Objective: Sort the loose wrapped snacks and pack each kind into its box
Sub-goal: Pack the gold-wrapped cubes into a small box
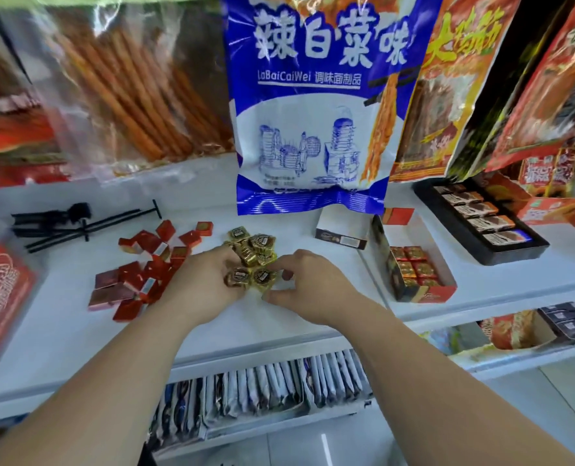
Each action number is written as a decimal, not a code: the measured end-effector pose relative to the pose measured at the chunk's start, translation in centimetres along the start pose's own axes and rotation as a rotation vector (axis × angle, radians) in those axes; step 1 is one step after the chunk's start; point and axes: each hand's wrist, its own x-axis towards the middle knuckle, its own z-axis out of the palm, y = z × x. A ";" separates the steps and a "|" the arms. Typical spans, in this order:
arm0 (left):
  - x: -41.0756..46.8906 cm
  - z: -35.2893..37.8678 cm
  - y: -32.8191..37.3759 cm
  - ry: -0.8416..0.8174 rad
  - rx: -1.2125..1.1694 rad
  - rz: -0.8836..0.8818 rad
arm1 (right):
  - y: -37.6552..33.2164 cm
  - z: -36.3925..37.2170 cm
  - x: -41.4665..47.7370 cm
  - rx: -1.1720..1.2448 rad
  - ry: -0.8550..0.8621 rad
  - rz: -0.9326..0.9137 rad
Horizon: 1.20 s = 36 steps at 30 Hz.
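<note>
The left hand (208,280) cups a few gold-wrapped snacks (259,245) in its curled fingers, the rest of that small heap lying on the white shelf (262,326) just past its fingertips; the right hand (308,287) curls its fingers against the same heap from the other side, though whether it truly pinches a piece cannot be told; red-wrapped snacks (141,270) lie scattered just outside the left hand, and a part-filled red box (427,292) stands beyond the right hand; the gold pieces look light, small and foil-slick, likely to slip from a bunch, so scooping between both palms or pinching each by its flat faces seems safest
</note>
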 end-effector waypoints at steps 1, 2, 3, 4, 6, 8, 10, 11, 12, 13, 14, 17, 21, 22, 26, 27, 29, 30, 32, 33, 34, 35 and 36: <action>0.0 0.0 -0.1 -0.005 -0.006 -0.001 | -0.1 0.2 0.2 0.007 0.003 -0.009; 0.1 0.0 -0.2 -0.011 -0.008 0.003 | -0.2 0.4 0.4 0.016 0.013 -0.013; 0.1 0.1 -0.3 -0.021 -0.011 0.009 | -0.2 0.7 0.6 0.019 0.027 -0.014; 0.1 0.1 -0.4 -0.037 -0.019 0.016 | -0.2 1.1 0.8 0.015 0.044 -0.013; 0.1 0.2 -0.4 -0.078 -0.046 0.032 | 0.0 1.7 1.0 -0.013 0.079 -0.005; 0.0 0.3 -0.4 -0.113 -0.077 0.048 | 0.2 2.1 1.2 -0.035 0.089 -0.001; -0.1 0.3 -0.3 -0.132 -0.094 0.059 | 0.5 1.9 1.2 -0.040 0.063 0.008; -0.2 0.3 -0.2 -0.139 -0.102 0.062 | 0.6 1.6 1.1 -0.046 0.049 0.017; -0.2 0.3 -0.1 -0.147 -0.112 0.065 | 0.8 1.2 1.0 -0.056 0.038 0.026; -0.3 0.3 0.0 -0.155 -0.118 0.066 | 1.0 0.9 0.9 -0.067 0.025 0.034; -0.4 0.3 0.2 -0.164 -0.120 0.072 | 1.2 0.5 0.7 -0.071 0.008 0.039; -0.5 0.5 0.9 -0.190 -0.086 0.115 | 2.0 -0.4 0.0 -0.063 -0.056 0.011; -0.8 0.7 2.0 -0.210 -0.109 0.146 | 2.7 -1.6 -1.4 0.006 -0.090 -0.010; -0.9 0.7 2.2 -0.209 -0.135 0.149 | 2.7 -1.8 -1.6 0.035 -0.087 -0.005; -0.9 1.2 3.2 -0.178 -0.213 0.164 | 3.0 -2.0 -2.1 0.169 -0.050 0.046; -0.9 1.3 3.4 -0.176 -0.231 0.163 | 3.1 -2.1 -2.2 0.212 -0.044 0.060; -0.8 1.6 3.8 -0.179 -0.247 0.160 | 3.4 -2.2 -2.3 0.280 -0.035 0.076; -0.7 1.7 3.8 -0.181 -0.250 0.158 | 3.6 -2.2 -2.4 0.294 -0.026 0.074; -0.7 1.9 3.8 -0.183 -0.258 0.150 | 3.9 -2.2 -2.5 0.307 -0.005 0.065; -0.6 1.9 3.7 -0.173 -0.251 0.150 | 4.1 -2.2 -2.5 0.315 0.000 0.068; -0.6 1.9 3.7 -0.160 -0.233 0.149 | 4.3 -2.2 -2.6 0.324 0.003 0.068; -0.6 1.8 3.6 -0.151 -0.213 0.148 | 4.6 -2.2 -2.7 0.328 0.010 0.065; -0.6 1.8 3.5 -0.156 -0.195 0.148 | 4.8 -2.2 -2.7 0.331 0.019 0.062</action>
